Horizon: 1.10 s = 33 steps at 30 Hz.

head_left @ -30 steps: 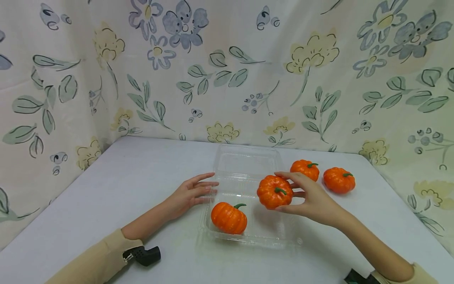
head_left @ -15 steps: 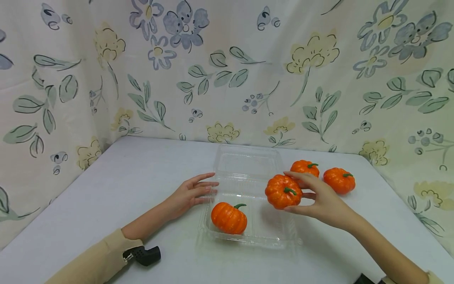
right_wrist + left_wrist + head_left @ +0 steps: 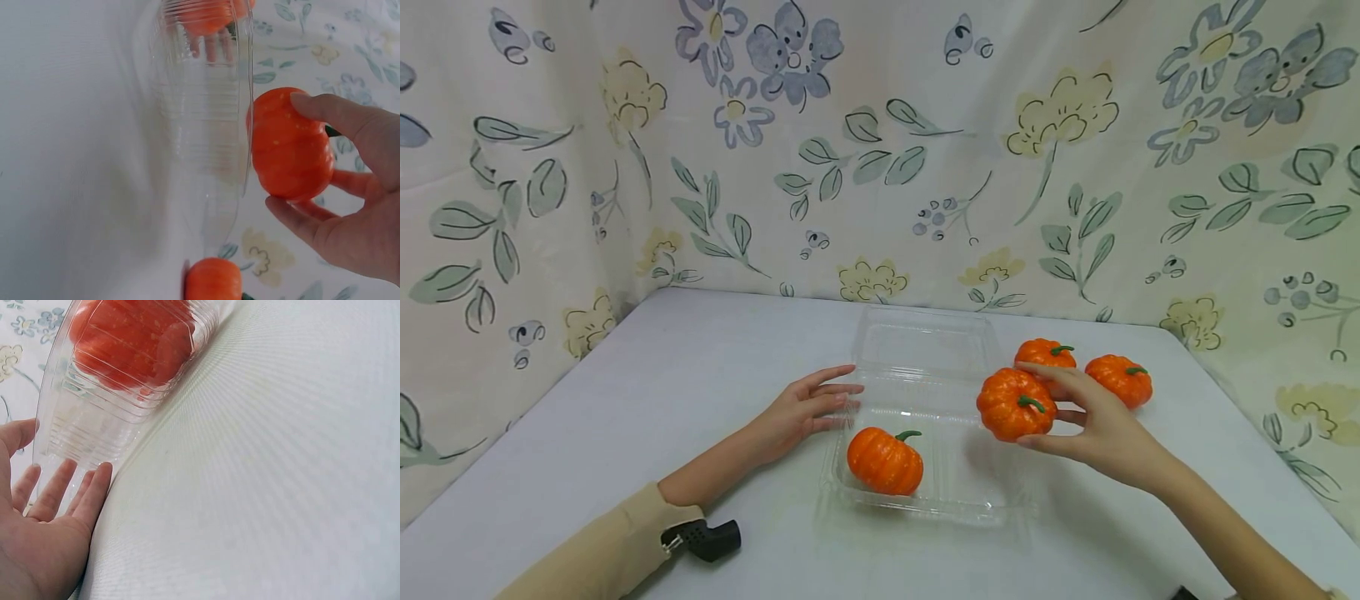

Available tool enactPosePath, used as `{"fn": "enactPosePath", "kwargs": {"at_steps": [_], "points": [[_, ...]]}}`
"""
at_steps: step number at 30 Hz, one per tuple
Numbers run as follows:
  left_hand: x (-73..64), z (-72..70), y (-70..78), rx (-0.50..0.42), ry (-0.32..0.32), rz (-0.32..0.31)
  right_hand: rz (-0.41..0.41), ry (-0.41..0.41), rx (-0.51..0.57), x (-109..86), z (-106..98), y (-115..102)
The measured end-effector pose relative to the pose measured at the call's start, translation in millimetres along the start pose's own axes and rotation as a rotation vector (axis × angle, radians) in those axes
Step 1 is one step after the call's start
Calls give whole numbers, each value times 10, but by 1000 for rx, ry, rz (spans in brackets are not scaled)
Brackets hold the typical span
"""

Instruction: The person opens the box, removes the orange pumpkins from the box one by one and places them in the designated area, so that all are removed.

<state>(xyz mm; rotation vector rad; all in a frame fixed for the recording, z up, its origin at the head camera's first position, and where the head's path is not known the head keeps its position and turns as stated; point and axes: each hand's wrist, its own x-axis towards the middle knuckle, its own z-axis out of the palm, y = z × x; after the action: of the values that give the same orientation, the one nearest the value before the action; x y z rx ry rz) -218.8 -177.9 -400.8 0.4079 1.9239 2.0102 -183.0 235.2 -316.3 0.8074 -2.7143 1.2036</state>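
My right hand grips a small orange pumpkin with a green stem, thumb on one side and fingers on the other. It is held over the right part of a clear plastic clamshell container, whose lid lies folded back behind it. Inside the container, at its front left, sits a second pumpkin. My left hand rests at the container's left side, fingers straight, fingertips right at the clear wall in the left wrist view.
Two more pumpkins stand on the white table at the back right, one partly behind my right hand, the other farther right. A floral curtain hangs behind the table and along both sides.
My right hand has moved to the right with its pumpkin, from over the container's middle to near its right edge. The left hand and the pumpkin inside have stayed put.
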Motion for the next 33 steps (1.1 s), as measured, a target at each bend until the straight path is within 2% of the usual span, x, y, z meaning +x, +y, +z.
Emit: {"fn": "enactPosePath", "kwargs": {"at_steps": [7, 18, 33], "points": [[-1, -2, -6, 1, -3, 2, 37, 25, -35, -38, -50, 45], [3, 6, -6, 2, -10, 0, 105, 22, -56, -89, -123, 105], [-4, -1, 5, -2, -7, 3, 92, 8, -29, -66, -261, 204]]}}
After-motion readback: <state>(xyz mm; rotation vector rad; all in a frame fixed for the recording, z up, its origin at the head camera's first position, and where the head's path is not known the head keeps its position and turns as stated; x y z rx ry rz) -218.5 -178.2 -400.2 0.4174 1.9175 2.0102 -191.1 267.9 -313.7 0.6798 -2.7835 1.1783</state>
